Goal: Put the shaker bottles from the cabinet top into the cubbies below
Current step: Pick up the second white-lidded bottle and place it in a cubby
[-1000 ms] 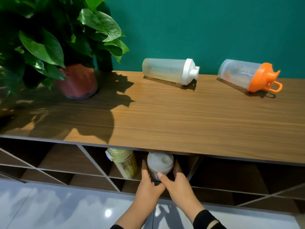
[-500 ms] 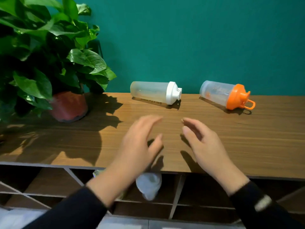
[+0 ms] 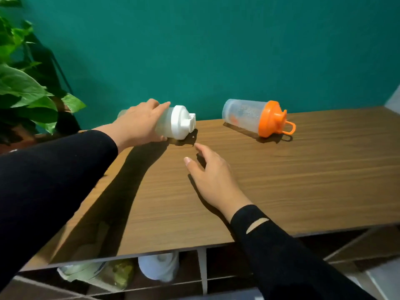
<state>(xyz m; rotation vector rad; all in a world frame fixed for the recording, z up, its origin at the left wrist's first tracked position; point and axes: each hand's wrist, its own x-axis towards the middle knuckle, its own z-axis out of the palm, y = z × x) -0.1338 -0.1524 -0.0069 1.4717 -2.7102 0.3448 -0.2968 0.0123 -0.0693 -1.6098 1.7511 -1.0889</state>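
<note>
Head view: nearest the camera, in the cubby (image 3: 164,276) under the front edge of the cabinet, two bottles lay on their sides, a yellow-green shaker bottle (image 3: 101,272) to the left and a translucent bottle with a white lid (image 3: 159,268) just beside it on the right. They lay in the same compartment as half a second earlier.

Above them, on the brown wood-grain cabinet top (image 3: 281,187), the right hand (image 3: 213,177) hovered with fingers loosely spread and holding nothing, its fingertips close to the white cap but apart from it. Half a second before, both hands had been empty over the middle of the top.

Farther back, the left hand (image 3: 138,124) had reached forward and now lay curled over the clear plastic shaker bottle with a white screw cap (image 3: 176,123), fingers across its upper side and thumb at its lower side. The bottle lay on its side near the wall, cap pointing right, about where it had lain before.

To its right, well apart, the clear shaker bottle with an orange lid and loop handle (image 3: 259,118) lay on its side untouched, as earlier. A green leafy potted plant (image 3: 23,87) stood at the far left against the teal wall (image 3: 216,50).
</note>
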